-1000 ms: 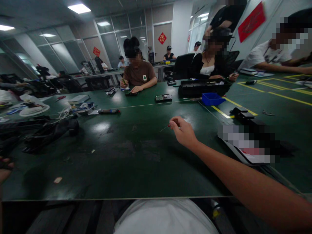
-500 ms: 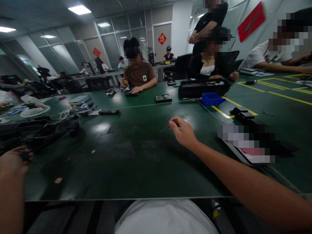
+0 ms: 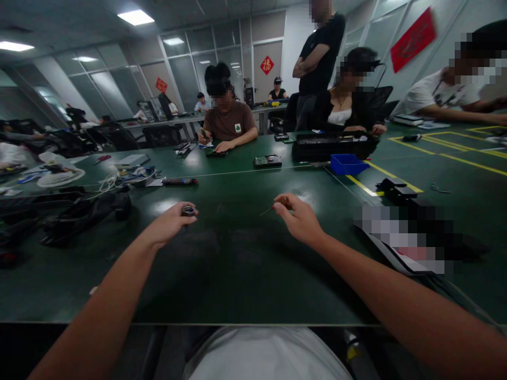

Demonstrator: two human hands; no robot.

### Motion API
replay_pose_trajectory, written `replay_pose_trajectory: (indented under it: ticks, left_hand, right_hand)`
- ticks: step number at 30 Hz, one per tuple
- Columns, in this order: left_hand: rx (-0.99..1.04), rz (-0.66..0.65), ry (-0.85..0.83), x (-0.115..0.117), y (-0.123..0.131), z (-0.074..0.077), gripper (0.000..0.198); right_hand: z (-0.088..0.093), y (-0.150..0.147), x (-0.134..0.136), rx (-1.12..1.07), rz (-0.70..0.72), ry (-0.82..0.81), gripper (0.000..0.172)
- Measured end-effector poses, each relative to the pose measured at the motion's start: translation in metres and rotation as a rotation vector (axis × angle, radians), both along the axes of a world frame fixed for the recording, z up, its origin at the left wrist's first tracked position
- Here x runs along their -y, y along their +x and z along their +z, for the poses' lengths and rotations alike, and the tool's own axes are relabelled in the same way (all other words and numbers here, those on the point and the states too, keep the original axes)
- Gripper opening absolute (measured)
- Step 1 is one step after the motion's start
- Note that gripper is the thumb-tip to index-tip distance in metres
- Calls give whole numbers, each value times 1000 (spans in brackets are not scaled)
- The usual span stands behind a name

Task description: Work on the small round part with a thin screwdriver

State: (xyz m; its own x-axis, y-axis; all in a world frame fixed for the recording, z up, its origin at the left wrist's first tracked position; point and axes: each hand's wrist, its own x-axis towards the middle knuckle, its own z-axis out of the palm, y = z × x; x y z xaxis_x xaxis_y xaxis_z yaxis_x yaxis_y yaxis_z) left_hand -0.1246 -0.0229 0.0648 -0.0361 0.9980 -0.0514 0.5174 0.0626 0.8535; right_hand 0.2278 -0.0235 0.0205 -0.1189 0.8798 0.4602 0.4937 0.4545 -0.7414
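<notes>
My left hand (image 3: 174, 224) is raised over the green table, left of the middle. Its thumb and fingers grip a small dark round part (image 3: 189, 211) with a shiny ring on top; its exact kind cannot be told. Across from it, my right hand (image 3: 295, 214) is closed around a thin screwdriver (image 3: 266, 211). Its narrow metal shaft points left and down, with a bit of red by the fingertips. A gap of table lies between the hands, and the screwdriver tip is apart from the round part.
Black equipment (image 3: 87, 214) lies at the left, near a thick pen-like tool (image 3: 179, 181). Farther back are a circuit-board device (image 3: 268, 161), a blue bin (image 3: 348, 164) and a long black case (image 3: 335, 145). Papers (image 3: 400, 243) lie at right. Several people sit around the table; one stands.
My left hand has come from the far left edge toward the middle, carrying the round part. My right hand stays nearly in place with the screwdriver. The view has shifted slightly.
</notes>
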Motion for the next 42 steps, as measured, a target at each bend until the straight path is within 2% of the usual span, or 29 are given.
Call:
replay_pose_trajectory:
  ticks: [2, 5, 9, 12, 16, 20, 28, 42]
  left_hand:
    - [-19, -143, -12, -3, 34, 2, 39]
    - [74, -302, -16, -9, 81, -1, 36]
    - [173, -426, 41, -17, 132, -19, 38]
    - [95, -448, 143, -16, 151, -38, 37]
    - [-72, -416, 276, -12, 152, -59, 42]
    - [-105, -425, 369, -13, 145, -69, 38]
    - [-63, -421, 423, -13, 146, -69, 38]
    - [-24, -382, 416, -14, 143, -69, 41]
  right_hand:
    - [3, 0, 2, 22, 6, 17, 19]
    - [5, 1, 4, 23, 12, 36, 23]
    - [6, 2, 7, -13, -15, 64, 25]
    - [7, 2, 9, -58, -52, 100, 22]
    - [5, 2, 8, -155, -67, 124, 16]
    - [-1, 1, 5, -299, -67, 134, 19]
    - [-6, -1, 2, -308, -24, 94, 21]
    - [4, -4, 8, -237, -119, 107, 21]
